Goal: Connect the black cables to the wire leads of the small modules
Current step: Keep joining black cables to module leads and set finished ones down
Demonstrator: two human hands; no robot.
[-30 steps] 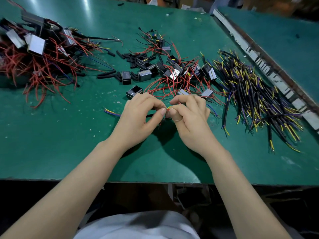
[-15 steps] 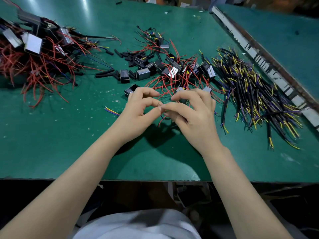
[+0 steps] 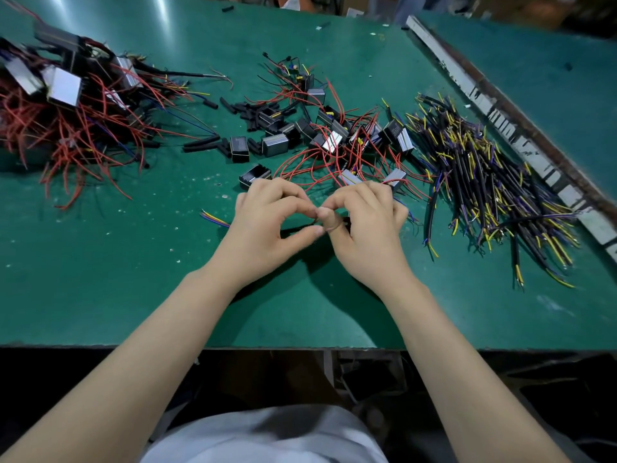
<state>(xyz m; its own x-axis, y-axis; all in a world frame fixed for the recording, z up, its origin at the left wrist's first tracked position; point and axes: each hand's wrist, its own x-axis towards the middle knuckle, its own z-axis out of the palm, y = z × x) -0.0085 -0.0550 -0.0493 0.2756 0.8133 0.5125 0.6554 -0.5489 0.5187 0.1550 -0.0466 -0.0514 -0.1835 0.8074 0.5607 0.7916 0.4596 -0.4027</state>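
Where fingertips meet — both hands [image 3: 320,222] on a thin wire, pinching

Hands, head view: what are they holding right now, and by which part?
Both hands pinch something thin where their fingertips meet, left hand against right hand. It is probably wire ends, but the fingers hide them, so neither thing nor part can be told.

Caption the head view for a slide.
Left hand and right hand pinch fine wires together over the green table, between red-leaded modules and black cables.
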